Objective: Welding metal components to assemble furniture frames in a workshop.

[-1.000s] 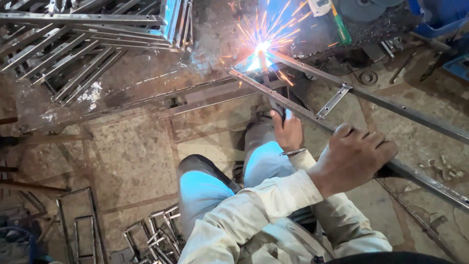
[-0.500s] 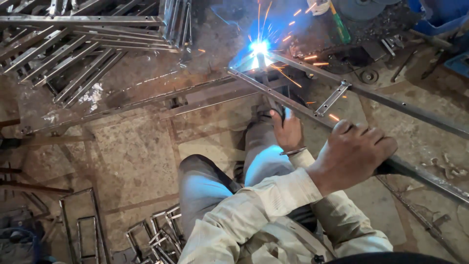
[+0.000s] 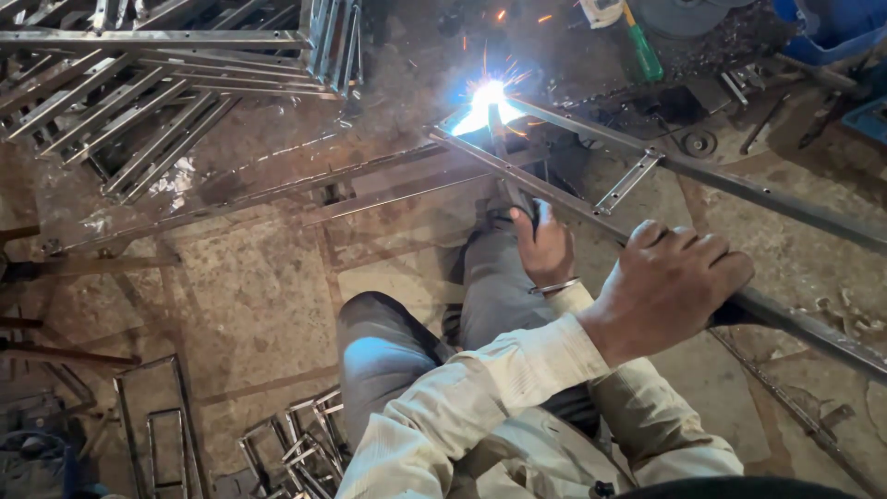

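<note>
Long grey steel frame (image 3: 591, 199), seemingly rusty

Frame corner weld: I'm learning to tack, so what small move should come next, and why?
Probably ease the rod tip slightly along the joint. The arc burns bright at the frame corner, where sparks scatter. The right hand holds the electrode holder aimed there, and the left hand grips the frame bar, steadying it.
</note>
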